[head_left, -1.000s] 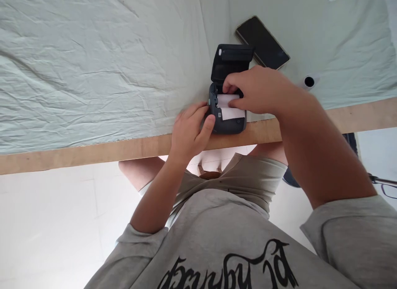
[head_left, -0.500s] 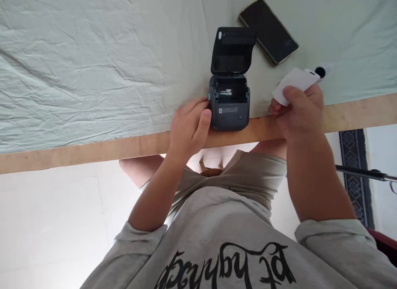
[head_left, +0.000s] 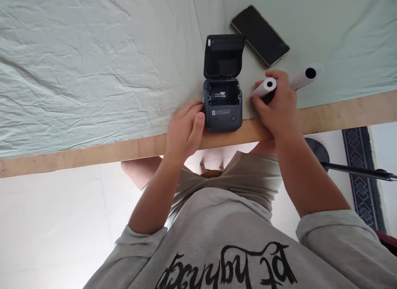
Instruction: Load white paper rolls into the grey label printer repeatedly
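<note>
A small dark label printer [head_left: 222,119] stands at the table's edge with its lid [head_left: 223,57] swung up and its paper bay exposed. My left hand [head_left: 185,127] lies along the printer's left side, fingers stretched out and fingertips against the casing, not wrapped round it. Between the fingers and thumb of my right hand [head_left: 279,104] is a white paper roll [head_left: 262,88], its dark core facing up and right, just right of the printer. A second white paper roll [head_left: 300,80] lies behind that hand, partly hidden by it.
Behind the printer, a black smartphone [head_left: 262,36] lies at a slant on the pale green cloth [head_left: 93,65]. The table's bare wooden edge [head_left: 139,146] runs along the front. Below at the right are a black pole [head_left: 353,167] and a patterned dark mat [head_left: 361,164].
My right hand has moved left towards the printer and turned the paper roll, so its core end shows. More of the second roll is visible. My left hand stays by the printer.
</note>
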A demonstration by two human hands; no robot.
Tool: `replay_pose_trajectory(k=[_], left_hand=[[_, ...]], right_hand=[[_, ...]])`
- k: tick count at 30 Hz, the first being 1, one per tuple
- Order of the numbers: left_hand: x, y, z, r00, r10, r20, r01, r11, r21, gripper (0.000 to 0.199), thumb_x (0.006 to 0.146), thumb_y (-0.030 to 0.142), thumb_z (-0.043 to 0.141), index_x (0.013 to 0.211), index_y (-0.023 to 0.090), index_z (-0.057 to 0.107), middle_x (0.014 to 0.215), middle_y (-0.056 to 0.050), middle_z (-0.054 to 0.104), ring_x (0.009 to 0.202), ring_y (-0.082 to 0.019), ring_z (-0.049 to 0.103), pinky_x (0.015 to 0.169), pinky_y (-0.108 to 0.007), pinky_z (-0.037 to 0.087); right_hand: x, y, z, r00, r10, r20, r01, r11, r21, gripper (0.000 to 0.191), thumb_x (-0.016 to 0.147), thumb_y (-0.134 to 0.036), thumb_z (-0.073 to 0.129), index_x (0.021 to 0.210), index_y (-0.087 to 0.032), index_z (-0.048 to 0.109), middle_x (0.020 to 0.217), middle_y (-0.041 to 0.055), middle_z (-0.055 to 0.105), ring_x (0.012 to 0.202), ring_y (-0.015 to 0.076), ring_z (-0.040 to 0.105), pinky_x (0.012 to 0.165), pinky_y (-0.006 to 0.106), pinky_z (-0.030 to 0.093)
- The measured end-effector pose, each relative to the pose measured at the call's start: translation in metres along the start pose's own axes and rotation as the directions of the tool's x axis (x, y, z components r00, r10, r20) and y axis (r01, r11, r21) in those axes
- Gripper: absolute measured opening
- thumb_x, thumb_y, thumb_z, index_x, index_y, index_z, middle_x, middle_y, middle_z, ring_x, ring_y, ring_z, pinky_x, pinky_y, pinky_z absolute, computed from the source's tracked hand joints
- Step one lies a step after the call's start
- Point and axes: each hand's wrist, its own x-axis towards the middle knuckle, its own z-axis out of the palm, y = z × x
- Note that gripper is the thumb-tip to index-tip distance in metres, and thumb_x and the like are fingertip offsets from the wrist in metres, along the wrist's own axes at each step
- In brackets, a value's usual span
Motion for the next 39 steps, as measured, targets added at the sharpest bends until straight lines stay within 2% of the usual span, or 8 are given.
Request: replay_pose_trajectory(k=[4,7,10,14,20,28,34,39], left_hand=[[0.000,0.000,0.000,1.000,0.005,-0.002,-0.005,1.000,-0.002,0.070,0.113,0.060,0.015,0.121,0.022,0.073,0.133,-0.010,0.074,0.126,-0.027,0.067,0.108,-0.044,0.050],[0.000,0.000,-0.001,1.000,0.001,0.003,-0.001,1.000,0.005,0.068,0.113,0.058,0.016,0.122,0.022,0.072,0.134,-0.010,0.073,0.126,-0.028,0.067,0.108,-0.045,0.050],[0.000,0.001,-0.001,0.999,-0.020,0.025,0.019,1.000,0.015,0.060,0.113,0.054,0.021,0.123,0.023,0.071,0.135,-0.010,0.072,0.128,-0.028,0.066,0.108,-0.045,0.050],[0.001,0.001,-0.002,0.998,-0.039,0.040,0.037,0.998,0.042,0.052,0.112,0.052,0.028,0.124,0.023,0.070,0.135,-0.010,0.072,0.127,-0.028,0.066,0.107,-0.045,0.050],[0.002,0.000,-0.001,0.999,-0.030,0.028,0.029,0.999,0.023,0.055,0.113,0.051,0.024,0.123,0.024,0.070,0.135,-0.010,0.073,0.126,-0.028,0.066,0.107,-0.046,0.050],[0.001,-0.004,0.002,1.000,-0.008,-0.004,0.009,1.000,0.024,0.065,0.113,0.059,0.018,0.121,0.023,0.071,0.133,-0.010,0.073,0.126,-0.027,0.067,0.107,-0.044,0.050],[0.001,-0.003,0.001,1.000,-0.011,0.019,0.010,0.999,0.036,0.051,0.111,0.048,0.028,0.122,0.021,0.071,0.133,-0.011,0.073,0.125,-0.028,0.067,0.107,-0.045,0.050],[0.002,0.001,0.001,0.999,-0.045,0.025,0.042,0.995,0.089,0.040,0.103,0.041,0.048,0.125,0.016,0.071,0.134,-0.013,0.074,0.125,-0.031,0.068,0.109,-0.044,0.050]], right_hand=[[-0.015,-0.004,-0.017,0.981,-0.121,-0.149,0.123,0.992,0.001,0.051,0.080,-0.026,0.073,0.128,-0.033,0.056,0.133,0.0102,0.066,0.125,0.0359,0.063,0.111,0.062,0.049],[-0.011,0.006,-0.039,0.906,-0.283,-0.316,0.261,0.959,-0.112,0.042,0.083,-0.022,0.068,0.122,-0.037,0.061,0.122,0.0090,0.063,0.120,0.0366,0.063,0.109,0.060,0.048],[0.007,0.026,-0.055,0.858,-0.402,-0.319,0.350,0.913,-0.209,0.058,0.071,-0.009,0.065,0.123,-0.034,0.063,0.124,0.0118,0.061,0.127,0.0371,0.057,0.115,0.060,0.044],[0.025,0.049,-0.055,0.938,-0.290,-0.192,0.255,0.949,-0.187,0.071,0.063,-0.006,0.068,0.131,-0.025,0.062,0.140,0.0210,0.056,0.136,0.0366,0.051,0.119,0.055,0.043],[0.025,0.056,-0.046,0.966,-0.095,-0.240,0.065,0.989,-0.131,0.043,0.074,-0.019,0.070,0.115,-0.030,0.071,0.115,0.0160,0.065,0.111,0.0349,0.058,0.109,0.056,0.044],[0.025,0.056,-0.048,0.963,-0.016,-0.271,-0.012,0.995,-0.102,0.044,0.071,-0.026,0.077,0.114,-0.033,0.072,0.113,0.0122,0.067,0.107,0.0336,0.057,0.108,0.055,0.043],[0.025,0.059,-0.044,0.926,0.015,-0.378,0.011,0.998,0.067,0.049,0.068,-0.020,0.071,0.114,-0.035,0.061,0.095,0.0038,0.060,0.070,0.0209,0.050,0.069,0.041,0.043],[0.045,0.074,-0.048,0.870,-0.033,-0.492,0.086,0.993,0.085,0.041,0.060,-0.009,0.065,0.094,-0.030,0.054,0.088,0.0014,0.051,0.080,0.0185,0.051,0.063,0.033,0.037]])
